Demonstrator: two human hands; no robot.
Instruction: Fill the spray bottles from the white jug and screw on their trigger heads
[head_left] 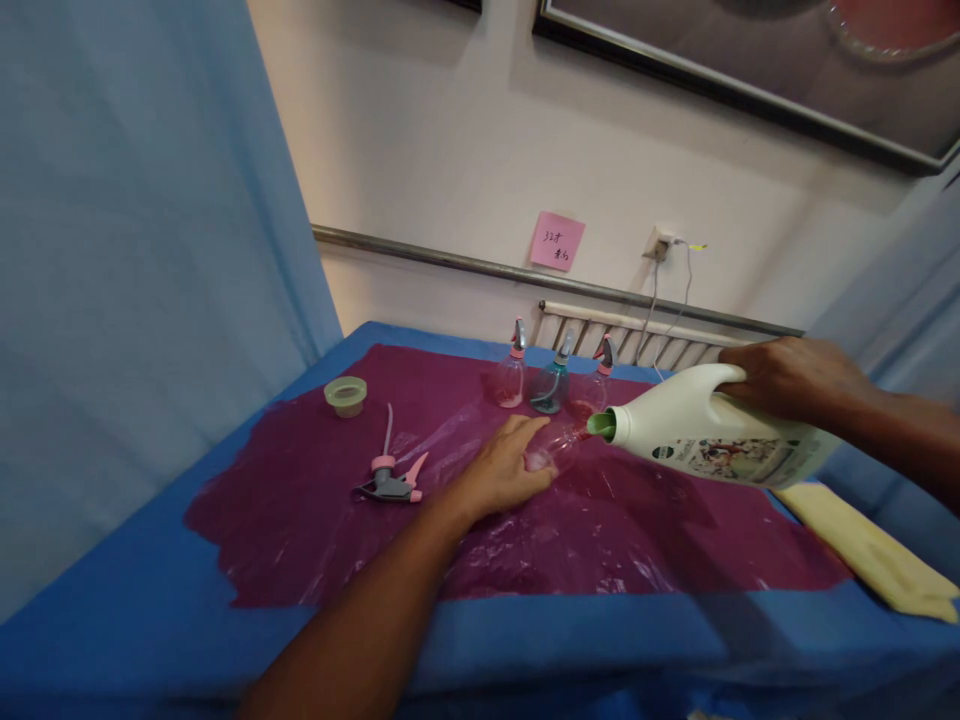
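Note:
My left hand (510,465) is wrapped round a clear spray bottle (559,445), which tilts to the right with its top off. In my right hand (787,375) is the handle of a big cream-white jug (712,425), tipped on its side. The jug's green spout (601,425) meets the bottle's mouth; I cannot make out any liquid passing between them. A grey and pink spray head (390,482) with its tube lies left of my left hand. Left and behind it sits a pale green cap (346,396).
Three spray bottles stand behind my hands: a clear one (511,375), a teal one (551,385) and a pinkish one (592,385). Maroon plastic sheeting (300,500) covers the blue table (150,600). A folded yellow cloth (870,550) lies at the right; a radiator (622,325) is behind.

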